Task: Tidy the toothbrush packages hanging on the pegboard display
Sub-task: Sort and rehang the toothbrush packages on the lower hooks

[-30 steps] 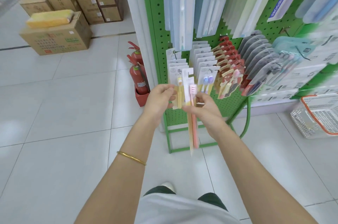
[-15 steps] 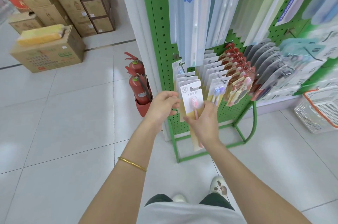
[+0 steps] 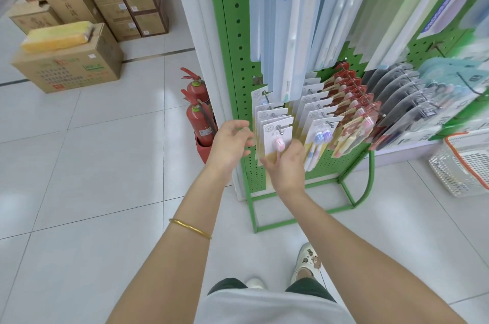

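I record a green pegboard display (image 3: 238,59) on a white tiled floor (image 3: 92,191), and I place everything else against it. On its lower left peg (image 3: 280,129) hangs a row of carded toothbrush packages (image 3: 267,114). The front package (image 3: 276,138) carries a pink-headed brush and faces me on the hook. The left hand (image 3: 230,143) is at the display's left edge, just beside that row, with fingers spread and loosely bent and nothing held. Whether its fingertips touch the card edges I cannot tell. The right hand (image 3: 287,167) lies over the lower part of the front package. Its back is towards me, the thumb crosses the yellow foot of the card and the fingers rise along its right edge. I cannot tell whether it pinches the card or only presses on it. A gold bangle (image 3: 190,228) sits on the left forearm. Further right on the display hang twin-brush packages (image 3: 321,135) with blue and purple heads, then red-topped packages (image 3: 352,112). Long pale packages (image 3: 288,32) hang higher on the display, and their lower ends overlap the tops of the small rows. Two red fire extinguishers (image 3: 198,117) stand just left of the display. Cardboard cartons (image 3: 71,69) are stacked well to its left — one bears a yellow bundle (image 3: 57,36). A white basket (image 3: 465,165) with an orange rim sits on the floor to the display's right.
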Action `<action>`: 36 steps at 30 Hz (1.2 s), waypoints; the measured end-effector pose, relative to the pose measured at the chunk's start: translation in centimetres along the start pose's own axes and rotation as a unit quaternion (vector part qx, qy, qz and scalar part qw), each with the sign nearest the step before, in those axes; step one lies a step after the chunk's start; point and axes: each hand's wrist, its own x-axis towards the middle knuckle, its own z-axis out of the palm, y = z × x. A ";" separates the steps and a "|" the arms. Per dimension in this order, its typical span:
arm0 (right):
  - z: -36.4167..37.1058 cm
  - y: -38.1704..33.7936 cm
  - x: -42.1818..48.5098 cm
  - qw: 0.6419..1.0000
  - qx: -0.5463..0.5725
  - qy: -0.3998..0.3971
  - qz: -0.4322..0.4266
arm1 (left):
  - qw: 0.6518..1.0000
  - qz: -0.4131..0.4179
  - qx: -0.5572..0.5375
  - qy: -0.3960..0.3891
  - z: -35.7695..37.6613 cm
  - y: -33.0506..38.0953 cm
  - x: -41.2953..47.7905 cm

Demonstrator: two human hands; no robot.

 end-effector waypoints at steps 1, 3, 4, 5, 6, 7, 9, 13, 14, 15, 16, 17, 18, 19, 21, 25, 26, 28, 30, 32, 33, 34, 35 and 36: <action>0.1 -0.2 0.4 1.000 -0.001 -0.006 0.007 | 1.000 0.003 0.002 0.006 0.0 0.2 0.4; 0.3 -0.5 0.8 1.000 -0.003 -0.017 0.019 | 1.000 0.013 0.015 0.022 0.1 0.5 1.1; 0.3 -0.5 0.9 0.999 0.000 -0.022 0.023 | 0.999 0.022 0.024 0.030 0.1 0.6 1.5; 0.4 -0.5 0.9 0.999 0.004 -0.027 0.026 | 0.998 0.034 0.036 0.036 0.1 0.8 2.0; 0.4 -0.4 0.9 0.999 0.006 -0.031 0.026 | 0.997 0.047 0.051 0.041 0.0 0.9 2.6; 0.4 -0.3 0.9 0.999 0.003 -0.036 0.028 | 0.995 0.061 0.070 0.044 -0.1 1.1 3.2; 0.2 -0.3 1.0 0.998 -0.008 -0.048 0.036 | 0.988 0.090 0.119 0.049 -0.1 1.5 4.6; -0.2 -0.2 1.2 0.995 -0.019 -0.076 0.056 | 0.961 0.136 0.237 0.054 0.3 2.6 6.9; -0.2 -0.1 1.1 0.995 -0.026 -0.080 0.057 | 0.951 0.147 0.264 0.058 0.5 2.8 7.5; -0.2 0.0 1.0 0.994 -0.037 -0.086 0.056 | 0.945 0.157 0.282 0.059 0.7 2.9 8.1; -0.2 0.1 1.0 0.993 -0.045 -0.093 0.057 | 0.939 0.167 0.294 0.056 0.9 2.9 8.7; -0.3 0.2 0.9 0.992 -0.048 -0.099 0.061 | 0.934 0.175 0.307 0.050 1.0 2.8 9.3; -0.3 0.2 0.9 0.991 -0.049 -0.104 0.066 | 0.930 0.179 0.319 0.045 1.2 2.7 9.8; -0.4 0.2 1.0 0.990 -0.051 -0.109 0.072 | 0.927 0.181 0.325 0.041 1.3 2.7 10.1; -0.6 0.1 1.0 0.988 -0.062 -0.119 0.077 | 0.925 0.186 0.328 0.040 1.5 2.7 10.6; -0.7 0.2 1.0 0.987 -0.063 -0.128 0.073 | 0.914 0.198 0.350 0.058 2.2 3.0 10.8; -0.7 0.2 1.0 0.987 -0.062 -0.128 0.071 | 0.913 0.201 0.349 0.064 2.3 3.0 10.8; -0.9 0.3 1.0 0.988 -0.057 -0.129 0.071 | 0.914 0.211 0.338 0.077 2.4 2.9 10.8; -1.1 0.3 1.1 0.988 -0.051 -0.129 0.070 | 0.913 0.224 0.329 0.086 2.3 2.8 10.7; -1.2 0.3 1.2 0.988 -0.043 -0.130 0.075 | 0.914 0.230 0.324 0.087 2.1 2.7 10.5; -1.2 0.3 1.2 0.988 -0.037 -0.130 0.077 | 0.915 0.229 0.321 0.089 1.9 2.5 10.4; -1.3 0.3 1.1 0.988 -0.029 -0.130 0.080 | 0.917 0.227 0.315 0.093 1.8 2.3 10.2; -1.3 0.4 1.1 0.987 -0.021 -0.131 0.085 | 0.920 0.222 0.309 0.100 1.6 2.1 10.0; -1.2 0.4 0.9 0.987 -0.014 -0.131 0.090 | 0.923 0.214 0.302 0.107 1.3 1.7 9.8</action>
